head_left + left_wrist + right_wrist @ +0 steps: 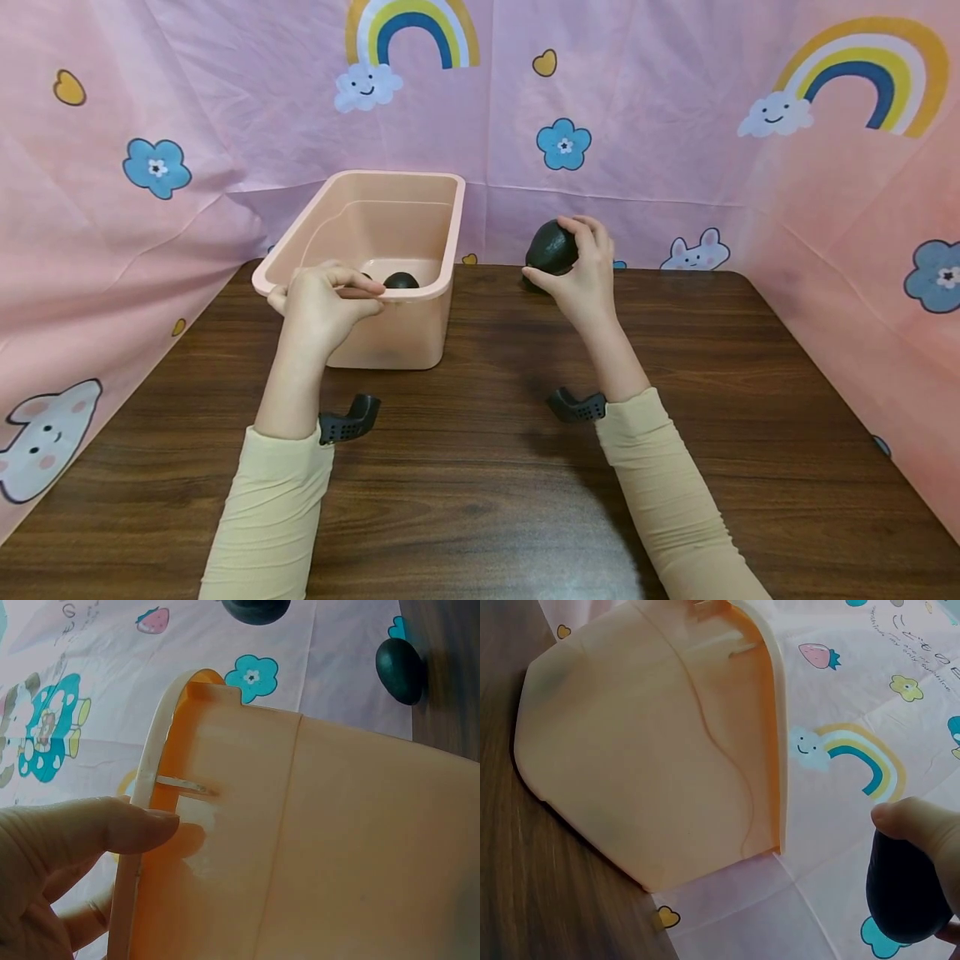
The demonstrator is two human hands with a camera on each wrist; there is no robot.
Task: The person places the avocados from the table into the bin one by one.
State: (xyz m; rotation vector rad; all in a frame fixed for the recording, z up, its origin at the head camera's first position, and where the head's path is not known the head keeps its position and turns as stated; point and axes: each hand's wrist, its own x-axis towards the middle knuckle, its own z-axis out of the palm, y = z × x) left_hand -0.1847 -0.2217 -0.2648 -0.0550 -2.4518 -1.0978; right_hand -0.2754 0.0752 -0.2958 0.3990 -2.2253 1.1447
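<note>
My left hand point(318, 304) pinches the near rim of a light pink plastic bin point(427, 333). In the left wrist view, its thumb lies against the outer wall and the other fingers are behind the rim. To the right of the bin, my right hand point(588, 271) grips a dark avocado point(551, 247) between thumb and fingers, raised above the table. Another avocado point(400, 671) sits on the table behind it, mostly hidden in the head view. Inside the bin lies a dark avocado point(402, 281), with a sliver of a second dark one beside it.
The dark wood table point(450, 492) fills the foreground. A pink patterned cloth point(660, 125) hangs behind it and along both sides. Black wrist mounts point(351, 419) jut inward from both sleeves.
</note>
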